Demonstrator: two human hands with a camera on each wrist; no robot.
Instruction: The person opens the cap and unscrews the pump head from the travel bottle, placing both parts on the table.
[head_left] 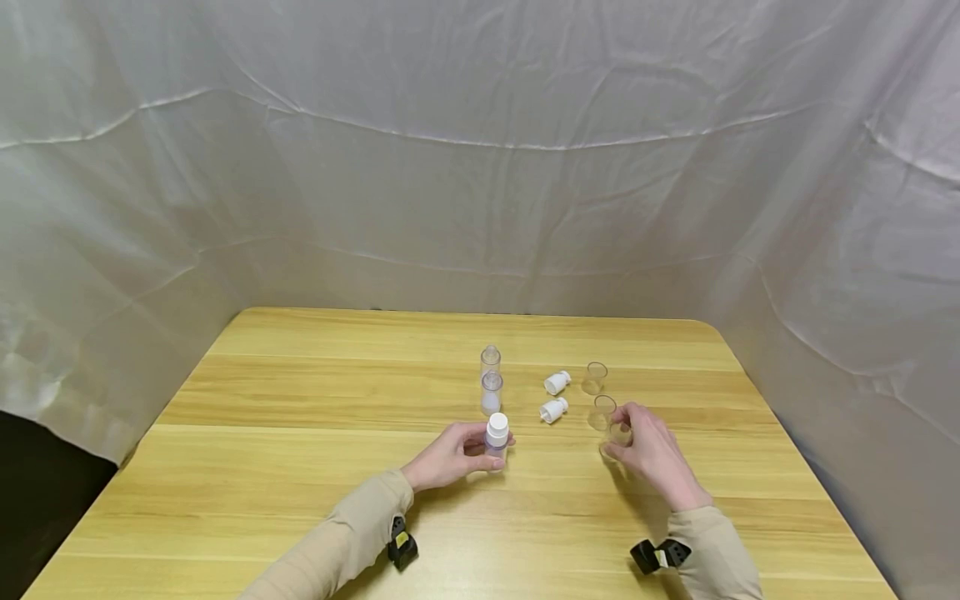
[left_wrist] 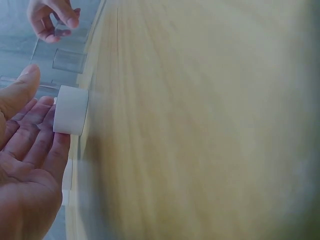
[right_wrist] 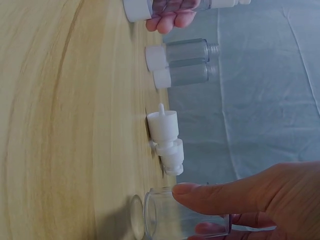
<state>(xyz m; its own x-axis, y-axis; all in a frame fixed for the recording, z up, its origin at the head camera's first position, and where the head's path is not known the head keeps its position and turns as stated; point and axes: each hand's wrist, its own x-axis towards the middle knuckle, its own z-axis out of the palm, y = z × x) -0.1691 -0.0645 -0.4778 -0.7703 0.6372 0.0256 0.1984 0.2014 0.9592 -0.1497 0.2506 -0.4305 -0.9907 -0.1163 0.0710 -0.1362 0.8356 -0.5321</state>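
Facing grey cloth (head_left: 480, 208) and working at a wooden table (head_left: 247, 450) in the head view, wearing beige sleeves (head_left: 352, 517). Holding a bottle (head_left: 497, 437), upright and white-topped, near the middle of the table with the left hand (head_left: 453, 456) – pinching it between thumb and fingers. Gripping a clear cap (head_left: 619, 434) with the right hand (head_left: 656, 447), curling thumb and fingers round its wall, well apart from the bottle. Seeing two open bottles (head_left: 491, 398) standing one behind the other just beyond the left hand, two pumps (head_left: 553, 410) lying on their sides farther right, and two spare caps (head_left: 602, 414) standing just beyond the right hand.

Looking along the tabletop in the left wrist view, seeing the white base (left_wrist: 71, 111) of the bottle sticking out past the fingers. Setting the thumb on one side of the bottle and the fingers on the other. Spotting the right hand near the top edge, with a spare cap close by.

Pressing the thumb against the clear cap in the right wrist view and wrapping fingers round its far side – not being able to tell about contact with the table. Finding the pumps lying close together, between the clear cap and the open bottles.
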